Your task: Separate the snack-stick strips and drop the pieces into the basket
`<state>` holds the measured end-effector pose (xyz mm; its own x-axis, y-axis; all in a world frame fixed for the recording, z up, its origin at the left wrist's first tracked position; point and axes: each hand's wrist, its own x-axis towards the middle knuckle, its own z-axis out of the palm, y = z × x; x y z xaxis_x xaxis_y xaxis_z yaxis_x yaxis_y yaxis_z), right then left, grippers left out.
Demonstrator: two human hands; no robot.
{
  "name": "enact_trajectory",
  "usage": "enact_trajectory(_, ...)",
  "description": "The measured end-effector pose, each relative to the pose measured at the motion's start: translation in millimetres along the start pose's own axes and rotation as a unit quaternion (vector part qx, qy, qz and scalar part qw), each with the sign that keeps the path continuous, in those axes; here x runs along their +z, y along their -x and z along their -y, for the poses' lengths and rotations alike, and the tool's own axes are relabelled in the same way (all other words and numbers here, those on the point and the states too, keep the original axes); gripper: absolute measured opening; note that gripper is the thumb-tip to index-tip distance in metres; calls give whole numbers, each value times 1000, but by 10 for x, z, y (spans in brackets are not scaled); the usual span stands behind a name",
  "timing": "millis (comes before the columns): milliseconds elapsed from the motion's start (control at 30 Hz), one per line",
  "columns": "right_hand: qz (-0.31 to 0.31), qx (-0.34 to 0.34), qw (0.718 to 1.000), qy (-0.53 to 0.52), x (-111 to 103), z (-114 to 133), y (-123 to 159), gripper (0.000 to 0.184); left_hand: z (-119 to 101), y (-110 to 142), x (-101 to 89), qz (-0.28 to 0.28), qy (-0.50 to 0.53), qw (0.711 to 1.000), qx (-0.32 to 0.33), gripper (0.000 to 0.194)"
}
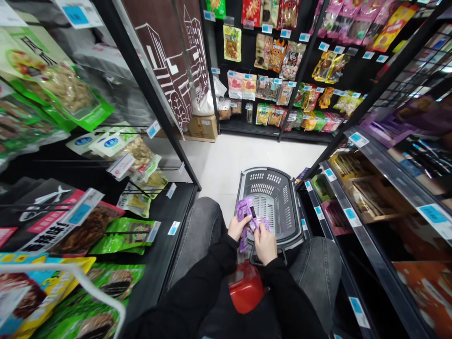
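Pinching purple plastic packaging (245, 206): curled left hand (236, 229) and right hand (265, 244).
Blocking way between black shelves (155, 263): slotted grey plastic basket (282, 221).

Cool white light, fairly even; source out of frame. Floor (226, 155) brightest, pale, almost washed out. Right shelf (384, 278) drops to near black in its lower gaps; sleeves (212, 268) lose most detail. Small glints on the purple pack (244, 206), soft sheen on the red object (246, 289). Basket (287, 202) fairly crisp. Wide lens: side racks lean, stretch outward. Green-edged bag (70, 89) at upper left soft, blurred.
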<state>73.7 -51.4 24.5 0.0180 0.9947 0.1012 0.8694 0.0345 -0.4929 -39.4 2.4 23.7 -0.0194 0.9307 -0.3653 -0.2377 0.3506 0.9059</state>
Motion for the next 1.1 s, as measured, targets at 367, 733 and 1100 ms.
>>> enact_trajectory(367, -58, 44, 997, 12, 79, -13, -23, 34, 10, 109, 85, 8, -40, 999, 24, 38)
enact_trajectory(733, -132, 24, 989, -69, 52, -82, -57, 24, -42, 188, 108, 56, -66, 996, 30, 32)
enact_trajectory(1100, -134, -72, 982, 111, 38, -179, -59, 33, -138, 214, 126, 68, -48, 996, 26, 34)
